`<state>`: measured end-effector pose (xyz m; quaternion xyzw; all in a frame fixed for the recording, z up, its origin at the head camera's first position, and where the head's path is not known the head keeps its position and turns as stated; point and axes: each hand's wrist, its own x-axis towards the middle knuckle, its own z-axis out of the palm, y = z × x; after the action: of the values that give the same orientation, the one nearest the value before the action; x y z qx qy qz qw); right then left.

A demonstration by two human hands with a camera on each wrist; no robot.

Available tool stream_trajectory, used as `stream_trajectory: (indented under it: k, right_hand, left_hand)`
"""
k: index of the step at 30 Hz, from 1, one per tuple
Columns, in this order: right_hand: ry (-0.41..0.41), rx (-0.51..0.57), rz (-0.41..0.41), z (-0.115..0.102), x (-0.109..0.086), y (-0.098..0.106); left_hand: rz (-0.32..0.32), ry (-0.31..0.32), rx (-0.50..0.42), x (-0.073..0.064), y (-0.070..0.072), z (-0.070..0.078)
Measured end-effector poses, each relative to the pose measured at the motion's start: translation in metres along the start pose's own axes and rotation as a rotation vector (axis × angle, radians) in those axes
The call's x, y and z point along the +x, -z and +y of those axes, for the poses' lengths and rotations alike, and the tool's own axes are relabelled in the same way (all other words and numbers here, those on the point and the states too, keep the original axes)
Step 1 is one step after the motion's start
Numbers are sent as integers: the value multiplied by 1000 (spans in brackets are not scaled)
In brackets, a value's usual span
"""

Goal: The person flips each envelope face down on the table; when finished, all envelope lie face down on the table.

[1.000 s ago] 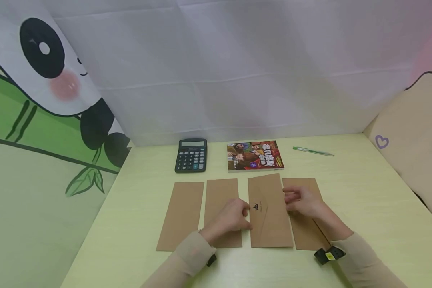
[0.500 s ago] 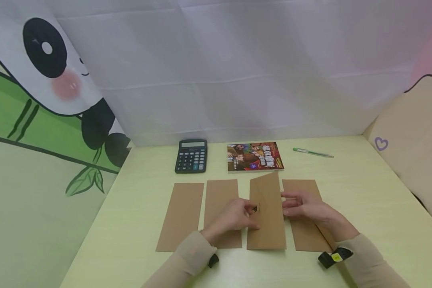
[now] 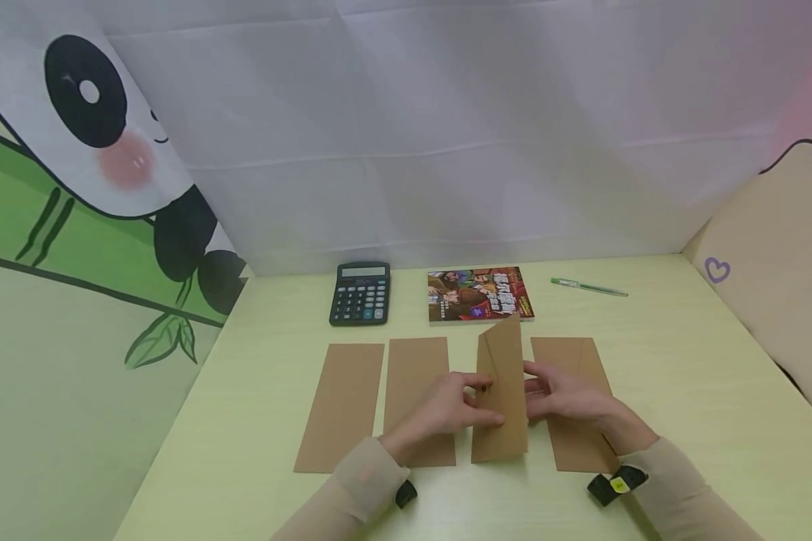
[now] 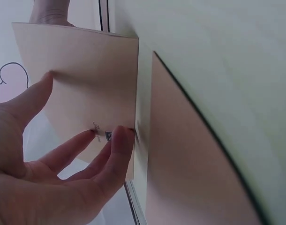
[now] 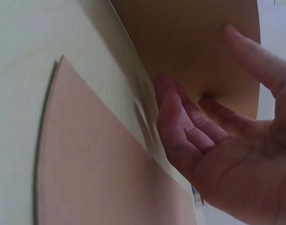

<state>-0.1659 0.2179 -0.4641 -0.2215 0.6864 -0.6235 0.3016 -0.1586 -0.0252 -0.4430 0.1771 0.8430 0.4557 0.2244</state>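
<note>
A brown paper envelope (image 3: 506, 402) stands nearly upright on its long edge, steeply tilted, between my two hands. On its left face, which bears a flap line and a small dark print, the fingertips and thumb of my left hand (image 3: 446, 406) rest; the left wrist view shows all of them on that one side. My right hand (image 3: 565, 394) touches the opposite face with relaxed fingers, as the right wrist view shows. Neither hand wraps round the envelope. A flat envelope (image 3: 575, 357) lies partly under my right hand, and another flat envelope (image 3: 416, 368) partly under my left.
One more brown envelope (image 3: 341, 406) lies flat at the left of the row. Behind the row are a black calculator (image 3: 360, 294), a colourful book (image 3: 470, 293) and a green pen (image 3: 589, 286) on the pale table (image 3: 243, 421). A white cloth (image 3: 446, 135) hangs at the back.
The third envelope has swung up from lying tilted to nearly upright on its long edge. My left fingers have moved right with its face; the right hand has shifted slightly left.
</note>
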Motion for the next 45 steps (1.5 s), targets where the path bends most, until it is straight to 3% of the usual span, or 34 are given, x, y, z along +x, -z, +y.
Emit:
stream_trajectory:
  k: [6, 11, 21, 28, 37, 45]
  right_hand:
    - [-31, -31, -29, -6, 0, -8]
    - [-53, -44, 4, -11, -1, -13]
    - [-45, -27, 48, -15, 2, -23]
    - [-64, -39, 86, -18, 2, -27]
    - [-127, -113, 149, -21, -2, -31]
    - [-158, -211, 186, -22, -6, -28]
  left_hand:
    - [-8, -35, -32, -1, -3, 1]
    - [-16, -61, -60, -2, -4, 6]
    - [27, -105, -245, -7, -5, 12]
    - [86, -80, -354, -12, -4, 18]
    - [127, -114, -406, -17, -3, 19]
    - [160, -148, -366, -21, -1, 17]
